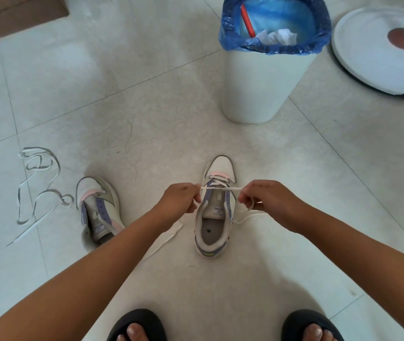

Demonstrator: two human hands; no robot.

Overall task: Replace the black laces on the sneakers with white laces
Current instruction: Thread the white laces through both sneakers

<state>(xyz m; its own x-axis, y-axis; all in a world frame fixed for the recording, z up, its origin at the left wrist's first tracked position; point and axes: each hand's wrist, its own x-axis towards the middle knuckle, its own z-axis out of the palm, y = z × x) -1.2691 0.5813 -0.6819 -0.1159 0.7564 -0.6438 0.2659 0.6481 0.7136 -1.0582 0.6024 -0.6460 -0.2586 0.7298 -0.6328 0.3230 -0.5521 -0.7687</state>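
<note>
- Head view: right sneaker sat on tiled floor at centre, toe toward 12 o'clock, white lace threaded through its front eyelets.
- Left hand pinched one lace end at the shoe's 9 o'clock side; fingers curled round it.
- Right hand pinched the other end at 3 o'clock; slack trailed below the hand.
- Lace stretched taut across the tongue between both hands.
- Second sneaker unlaced, at 9 o'clock of the first, partly behind the left forearm.
- Loose white lace tangled on floor further toward 9 o'clock.
- White bin with blue liner at 1 o'clock.
- Round fan base at 2 o'clock.
- Black slippers at 6 o'clock.
</note>
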